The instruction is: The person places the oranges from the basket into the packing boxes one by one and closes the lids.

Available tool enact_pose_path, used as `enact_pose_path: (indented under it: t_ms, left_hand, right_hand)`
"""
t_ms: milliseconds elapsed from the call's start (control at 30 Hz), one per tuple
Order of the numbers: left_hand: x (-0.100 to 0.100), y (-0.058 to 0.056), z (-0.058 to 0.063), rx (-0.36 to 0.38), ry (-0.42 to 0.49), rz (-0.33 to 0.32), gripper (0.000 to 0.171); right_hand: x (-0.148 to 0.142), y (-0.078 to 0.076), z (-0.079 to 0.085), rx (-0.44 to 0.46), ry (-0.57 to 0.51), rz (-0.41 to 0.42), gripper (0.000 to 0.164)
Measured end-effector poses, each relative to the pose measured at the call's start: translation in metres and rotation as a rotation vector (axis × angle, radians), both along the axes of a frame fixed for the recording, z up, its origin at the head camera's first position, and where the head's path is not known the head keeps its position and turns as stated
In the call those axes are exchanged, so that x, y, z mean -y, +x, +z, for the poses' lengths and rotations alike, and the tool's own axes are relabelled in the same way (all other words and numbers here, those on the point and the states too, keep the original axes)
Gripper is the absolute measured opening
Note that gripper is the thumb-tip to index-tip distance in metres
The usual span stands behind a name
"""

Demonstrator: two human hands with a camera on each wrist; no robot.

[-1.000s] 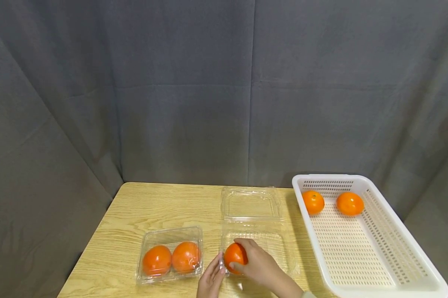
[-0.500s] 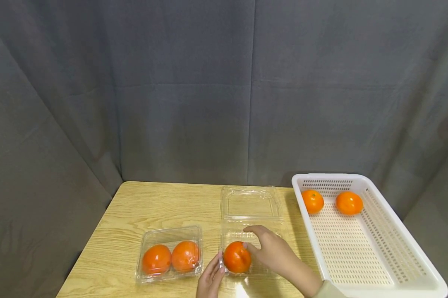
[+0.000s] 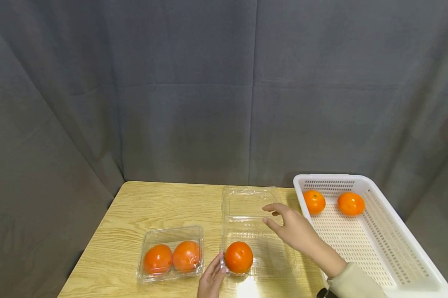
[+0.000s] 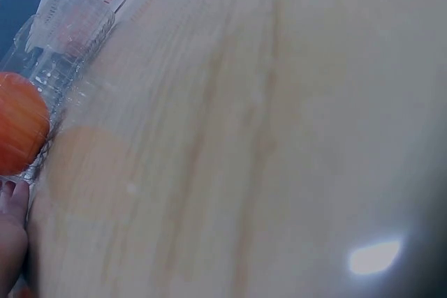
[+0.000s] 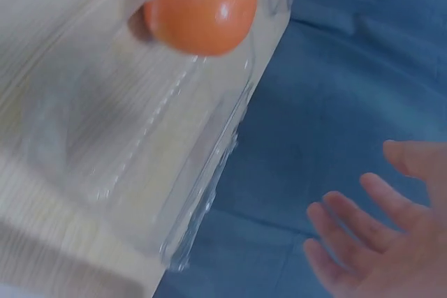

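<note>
While the left hand (image 3: 211,276) pinches the near left corner of the clear clamshell (image 3: 274,256), the orange fruit (image 3: 238,257), round without a long axis, sits in that corner. Beyond and rightward, the right hand (image 3: 297,231) hangs with fingers spread, holding nothing, beside the left rim of the white basket (image 3: 328,176).

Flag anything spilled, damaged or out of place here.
Nothing stands out: one orange fruit sits in the open clear container, two fruits in the closed pack, two more in the white basket. No spill shows; the bright patch on the table looks like reflected light.
</note>
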State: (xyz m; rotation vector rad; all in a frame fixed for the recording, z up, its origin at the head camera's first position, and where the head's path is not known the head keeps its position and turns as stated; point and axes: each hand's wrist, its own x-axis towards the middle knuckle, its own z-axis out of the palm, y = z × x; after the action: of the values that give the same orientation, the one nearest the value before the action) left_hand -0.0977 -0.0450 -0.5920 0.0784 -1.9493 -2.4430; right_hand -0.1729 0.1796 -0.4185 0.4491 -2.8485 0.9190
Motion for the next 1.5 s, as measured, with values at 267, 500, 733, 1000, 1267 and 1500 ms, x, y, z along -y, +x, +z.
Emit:
enact_pose_path:
  t_ms: [267, 500, 733, 1000, 1267, 1500]
  left_hand:
    - [-0.001, 0.000, -0.003, 0.017, -0.018, -0.001, 0.054]
    - [-0.001, 0.000, -0.002, 0.008, -0.029, 0.010, 0.053]
    - [-0.001, 0.001, -0.001, 0.001, -0.022, -0.002, 0.053]
    - [0.000, -0.001, -0.002, 0.022, -0.070, -0.009, 0.052]
    - [0.002, -0.002, -0.004, 0.017, -0.061, -0.029, 0.054]
    - [0.004, -0.001, -0.003, 0.001, -0.063, -0.032, 0.054]
  right_hand:
    - [-0.028, -0.016, 0.002, -0.058, -0.018, -0.027, 0.024]
    - [-0.051, -0.029, -0.001, -0.143, -0.031, -0.007, 0.018]
    - [-0.077, -0.042, -0.005, -0.171, -0.015, 0.004, 0.018]
    - [-0.108, -0.057, -0.014, -0.098, -0.051, -0.040, 0.022]
    - [-0.128, -0.069, -0.025, -0.070, -0.040, -0.098, 0.023]
    - [-0.140, -0.079, -0.036, -0.020, 0.026, -0.159, 0.027]
